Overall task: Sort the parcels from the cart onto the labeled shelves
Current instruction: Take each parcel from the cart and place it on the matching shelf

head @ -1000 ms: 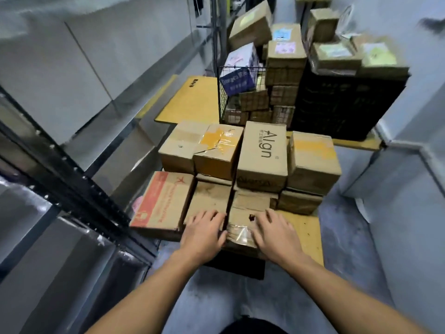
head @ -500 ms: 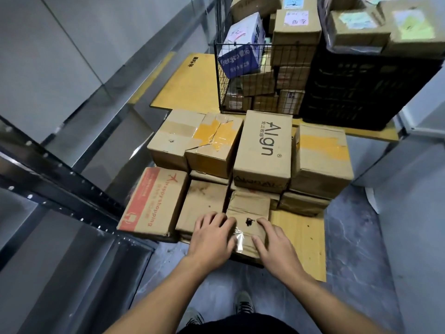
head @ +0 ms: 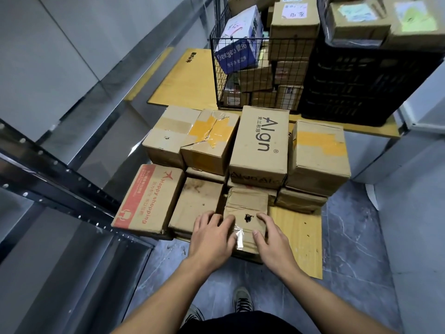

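Item: small parcel (head: 246, 208), brown cardboard, dark scuff on its lid and a strip of clear tape at the near edge, lying on the cart deck (head: 298, 237) directly in front of the Algn box (head: 260, 143), one tier lower. Left hand (head: 212, 235): set against the parcel's left side, fingers curled over that edge. Right hand (head: 272, 239): set against the parcel's right side, thumb laid on the lid, fingers wrapped down the right edge; together the two hands clasp the parcel between them. Plain box (head: 197, 203): front-left of the Algn box, touching the parcel's left side. Happy shopping box (head: 147, 198): red print, further left of the plain box. Yellow-taped box (head: 212, 138): just left of the Algn box, same tier. Second taped box (head: 317, 153): just right of the Algn box. Wire basket (head: 216, 68): behind the Algn box, filled with cartons. Black crate (head: 361, 80): behind and right of the Algn box. Shelf frame (head: 55, 179): dark perforated metal, well left of the Algn box.
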Tool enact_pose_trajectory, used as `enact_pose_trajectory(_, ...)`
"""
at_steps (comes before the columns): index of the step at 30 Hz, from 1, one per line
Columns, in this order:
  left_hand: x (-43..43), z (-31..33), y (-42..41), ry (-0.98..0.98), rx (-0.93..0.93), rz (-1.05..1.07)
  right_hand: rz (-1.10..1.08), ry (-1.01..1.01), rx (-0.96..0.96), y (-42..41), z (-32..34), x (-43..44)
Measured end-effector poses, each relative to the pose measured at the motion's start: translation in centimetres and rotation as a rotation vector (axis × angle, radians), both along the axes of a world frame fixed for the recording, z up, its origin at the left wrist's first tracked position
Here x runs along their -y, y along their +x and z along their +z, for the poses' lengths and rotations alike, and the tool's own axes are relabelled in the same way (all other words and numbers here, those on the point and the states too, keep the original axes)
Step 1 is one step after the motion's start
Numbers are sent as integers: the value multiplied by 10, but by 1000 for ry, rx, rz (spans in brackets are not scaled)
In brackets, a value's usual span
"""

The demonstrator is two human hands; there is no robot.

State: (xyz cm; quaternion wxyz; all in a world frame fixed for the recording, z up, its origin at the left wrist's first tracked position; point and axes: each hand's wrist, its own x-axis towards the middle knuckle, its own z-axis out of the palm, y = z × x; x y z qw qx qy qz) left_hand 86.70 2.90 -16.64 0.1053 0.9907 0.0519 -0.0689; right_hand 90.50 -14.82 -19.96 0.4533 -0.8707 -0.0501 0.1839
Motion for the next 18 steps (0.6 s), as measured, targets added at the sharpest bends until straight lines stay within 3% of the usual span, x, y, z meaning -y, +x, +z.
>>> enact_pose_trajectory(3, -2, 2, -8, -174, 90, 38, -7, 49, 26, -1, 6, 4)
enact_pose_trajectory(11, 1, 27, -19, -864, 370, 270, -31, 224, 111, -3, 33, 3)
enact_pose_trajectory(15, -4, 26, -22, -1057, 462, 357, -31, 273, 177, -2, 47, 1)
enact_pose_trajectory(18, -8, 26, -23, -1055, 509, 472, -13, 311, 193, 2, 54, -1)
